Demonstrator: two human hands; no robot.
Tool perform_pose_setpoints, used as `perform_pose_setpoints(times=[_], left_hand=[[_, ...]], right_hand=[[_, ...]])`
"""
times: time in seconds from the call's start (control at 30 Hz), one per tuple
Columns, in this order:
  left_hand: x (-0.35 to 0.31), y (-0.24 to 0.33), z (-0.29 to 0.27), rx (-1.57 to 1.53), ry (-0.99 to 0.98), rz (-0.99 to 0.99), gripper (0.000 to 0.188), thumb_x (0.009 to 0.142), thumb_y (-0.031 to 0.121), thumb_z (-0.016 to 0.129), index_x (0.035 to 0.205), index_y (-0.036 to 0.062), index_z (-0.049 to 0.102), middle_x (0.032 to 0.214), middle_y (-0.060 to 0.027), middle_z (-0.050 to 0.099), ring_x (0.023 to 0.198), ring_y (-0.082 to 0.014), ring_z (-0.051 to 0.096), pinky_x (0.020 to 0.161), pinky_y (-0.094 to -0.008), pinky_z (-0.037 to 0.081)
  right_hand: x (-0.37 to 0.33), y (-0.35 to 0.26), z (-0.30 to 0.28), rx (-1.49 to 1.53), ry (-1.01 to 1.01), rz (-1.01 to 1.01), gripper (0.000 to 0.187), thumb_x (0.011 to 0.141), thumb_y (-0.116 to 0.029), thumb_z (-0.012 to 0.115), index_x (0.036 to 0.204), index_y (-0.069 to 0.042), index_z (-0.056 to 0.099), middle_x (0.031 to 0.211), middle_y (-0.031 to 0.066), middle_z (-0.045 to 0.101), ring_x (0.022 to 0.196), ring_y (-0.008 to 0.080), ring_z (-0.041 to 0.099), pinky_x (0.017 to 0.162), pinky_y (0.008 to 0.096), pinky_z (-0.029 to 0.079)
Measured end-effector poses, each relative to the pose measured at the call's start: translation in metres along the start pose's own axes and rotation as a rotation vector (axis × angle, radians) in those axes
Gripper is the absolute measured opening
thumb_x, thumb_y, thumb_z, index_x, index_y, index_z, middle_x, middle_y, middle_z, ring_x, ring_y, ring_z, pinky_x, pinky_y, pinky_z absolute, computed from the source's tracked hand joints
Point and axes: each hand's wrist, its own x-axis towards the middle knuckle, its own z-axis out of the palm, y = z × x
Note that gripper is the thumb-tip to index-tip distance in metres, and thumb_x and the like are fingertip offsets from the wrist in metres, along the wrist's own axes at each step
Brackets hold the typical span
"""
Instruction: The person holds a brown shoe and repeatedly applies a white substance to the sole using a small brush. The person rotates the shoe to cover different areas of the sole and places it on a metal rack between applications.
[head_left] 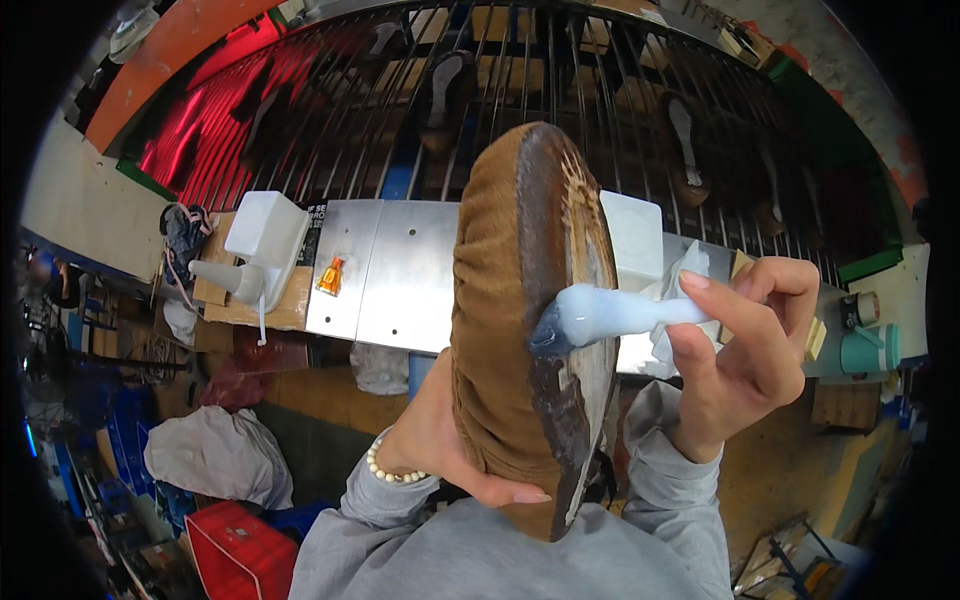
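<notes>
Suede shoe upper [500,330], brown and stretched over a last, stands on end between the two hands with its long axis running nearly straight up and down, its dark bottom edge turned toward the right hand. The left hand [445,440] is the nearer one: it cups the lower part from behind, fingers [510,492] curled shut under the toe end, a bead bracelet [392,470] at the wrist. The right hand [745,350] sits just to the right, its fingers [730,305] pinched closed around the pale handle of a glue-coated brush [610,315], which lies crosswise, its tip touching the bottom edge about midway up. Behind both hands runs the metal bench [390,270].
</notes>
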Motion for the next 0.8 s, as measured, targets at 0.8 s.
perform_pose_setpoints(times=[0.8], left_hand=[[0.010, 0.015, 0.002, 0.338, -0.116, 0.295, 0.098, 0.054, 0.033, 0.096, 0.131, -0.0090, 0.051, 0.113, -0.0153, 0.067, 0.100, -0.0251, 0.069, 0.089, -0.0337, 0.053]], right_hand=[[0.015, 0.026, -0.016, 0.245, -0.062, 0.063, 0.043, 0.053, -0.029, 0.093, 0.091, -0.012, 0.082, 0.090, 0.0007, 0.044, 0.078, 0.0136, 0.043, 0.066, 0.0264, 0.032]])
